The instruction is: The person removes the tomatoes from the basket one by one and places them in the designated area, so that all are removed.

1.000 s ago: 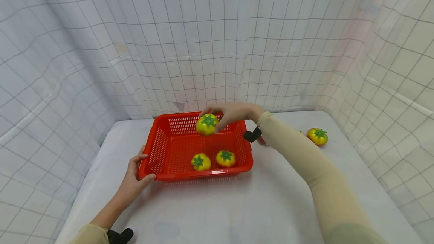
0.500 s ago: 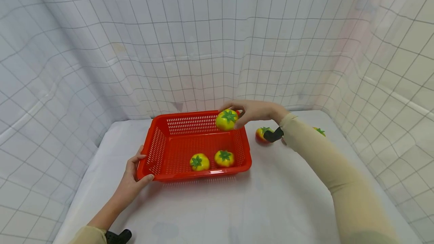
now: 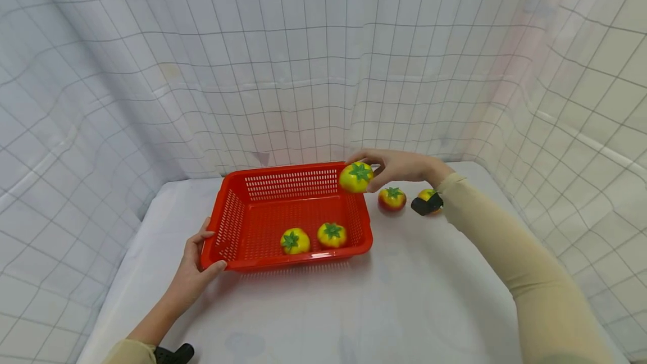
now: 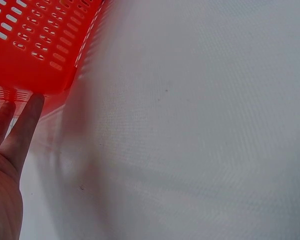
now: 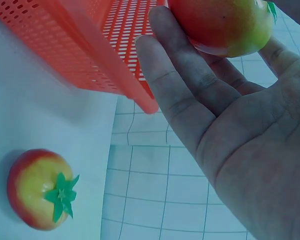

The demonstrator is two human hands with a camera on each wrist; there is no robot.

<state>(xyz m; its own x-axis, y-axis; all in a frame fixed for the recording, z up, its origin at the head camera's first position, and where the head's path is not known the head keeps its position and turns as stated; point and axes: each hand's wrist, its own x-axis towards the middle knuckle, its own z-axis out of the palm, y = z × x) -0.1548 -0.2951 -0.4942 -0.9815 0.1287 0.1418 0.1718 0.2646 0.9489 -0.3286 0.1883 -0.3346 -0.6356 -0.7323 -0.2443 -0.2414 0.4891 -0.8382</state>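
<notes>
My right hand (image 3: 396, 166) pinches a yellow-and-red tomato (image 3: 356, 177) with a green leafy top, held above the back right corner of a red plastic basket (image 3: 298, 263). In the right wrist view, its fingers (image 5: 182, 80) reach under the tomato (image 5: 230, 25), beside the basket's wall. My left hand (image 3: 191, 274) holds the basket's front left corner, thumb on the front rim and fingers at the left end. The left wrist view has two fingers (image 4: 22, 130) touching the basket (image 4: 35, 75). Two more tomatoes, one left (image 3: 295, 241) and one right (image 3: 332, 235), lie inside near the front.
A tomato (image 3: 392, 199) rests on the white table (image 3: 313, 319) just right of the basket. Another tomato (image 3: 428, 193) sits farther right, partly covered by the black wrist camera (image 3: 426, 205). White gridded curtains (image 3: 303, 72) enclose the table's back and sides.
My right hand has moved right with the tomato, from over the basket's middle to its back right corner. The tomatoes on the table beside the basket came into fuller view. The left hand stays put.
</notes>
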